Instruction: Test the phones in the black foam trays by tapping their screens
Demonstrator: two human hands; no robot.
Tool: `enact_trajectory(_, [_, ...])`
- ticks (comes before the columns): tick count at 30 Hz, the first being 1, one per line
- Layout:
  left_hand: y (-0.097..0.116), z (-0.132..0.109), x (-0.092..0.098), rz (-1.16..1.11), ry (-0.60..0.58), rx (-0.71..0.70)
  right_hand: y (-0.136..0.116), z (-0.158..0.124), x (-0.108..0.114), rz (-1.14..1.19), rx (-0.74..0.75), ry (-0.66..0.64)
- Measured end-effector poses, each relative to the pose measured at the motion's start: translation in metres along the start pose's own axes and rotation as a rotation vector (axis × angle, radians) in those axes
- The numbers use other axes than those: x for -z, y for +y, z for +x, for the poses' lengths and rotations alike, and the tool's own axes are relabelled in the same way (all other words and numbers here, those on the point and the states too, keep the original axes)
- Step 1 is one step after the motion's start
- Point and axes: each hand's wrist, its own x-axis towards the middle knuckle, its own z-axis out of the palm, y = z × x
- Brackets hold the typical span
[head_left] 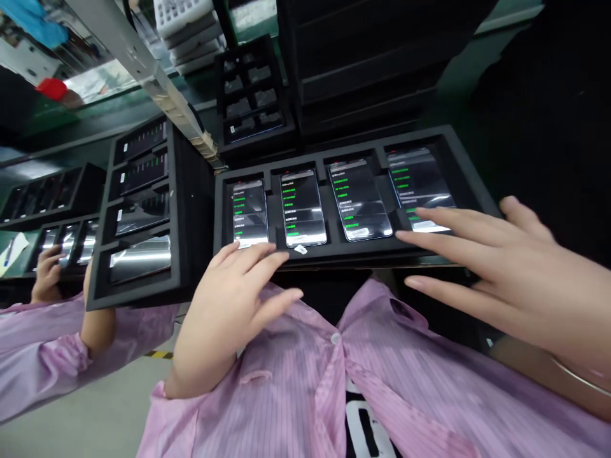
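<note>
A black foam tray [334, 254] lies in front of me with several phones in a row, their screens lit with green and white text. My left hand [229, 305] rests open at the tray's near left edge, fingertips just below the leftmost phone [249, 213]. My right hand [496, 261] is stretched out flat with fingers apart. Its fingertips lie on the bottom of the rightmost phone [417, 184]. Neither hand holds anything. Two more phones [303, 207] [358, 198] sit between them.
A second black tray [179, 210] of phones stands to the left, turned sideways. More trays [251, 102] are stacked behind. At far left a co-worker's hand [46, 273] in a pink sleeve touches another tray. My pink striped smock [305, 381] fills the foreground.
</note>
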Motion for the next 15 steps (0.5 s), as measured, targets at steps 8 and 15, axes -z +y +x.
enact_trajectory(8, [-0.024, 0.049, -0.066, 0.104, -0.008, 0.191, 0.022, 0.031, -0.069, -0.094, -0.057, -0.011])
enact_trajectory(15, [-0.059, 0.113, -0.07, 0.041, -0.002, 0.359, 0.058, 0.091, -0.092, -0.018, -0.167, 0.001])
